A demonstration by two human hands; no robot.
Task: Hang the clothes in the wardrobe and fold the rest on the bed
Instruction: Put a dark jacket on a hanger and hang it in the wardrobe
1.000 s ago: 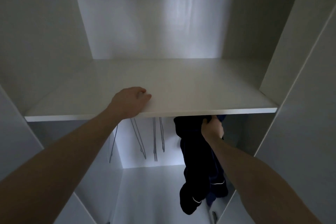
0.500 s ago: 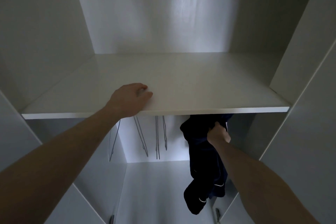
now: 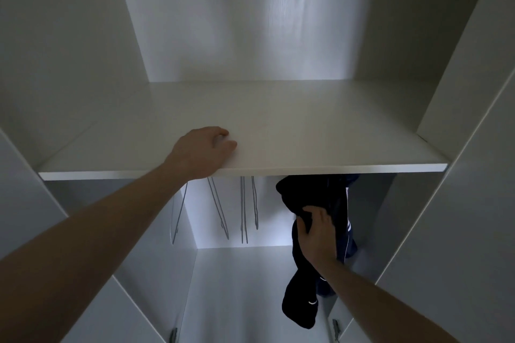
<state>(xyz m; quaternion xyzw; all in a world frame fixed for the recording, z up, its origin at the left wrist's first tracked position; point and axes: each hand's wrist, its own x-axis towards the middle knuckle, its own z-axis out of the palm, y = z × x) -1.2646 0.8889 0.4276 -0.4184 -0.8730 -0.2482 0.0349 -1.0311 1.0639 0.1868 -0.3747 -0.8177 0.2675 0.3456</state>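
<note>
A dark navy garment [image 3: 309, 234] with thin white trim hangs under the white wardrobe shelf [image 3: 306, 145], at the right of the hanging space. Its top is hidden behind the shelf's front edge. My right hand [image 3: 316, 234] lies against the garment's upper part, with fingers spread on the cloth and the thumb tucked into a fold. My left hand [image 3: 204, 149] rests on the front edge of the shelf, its fingers loosely bent on the top surface and holding nothing.
Several bare wire hangers [image 3: 245, 209] hang under the shelf, left of the garment. White wardrobe side panels [image 3: 459, 203] close in on both sides. Door hinges [image 3: 335, 327] show near the bottom edge.
My right hand has dropped from just under the shelf to lower on the garment, its fingers now spread. The left hand has stayed on the shelf edge.
</note>
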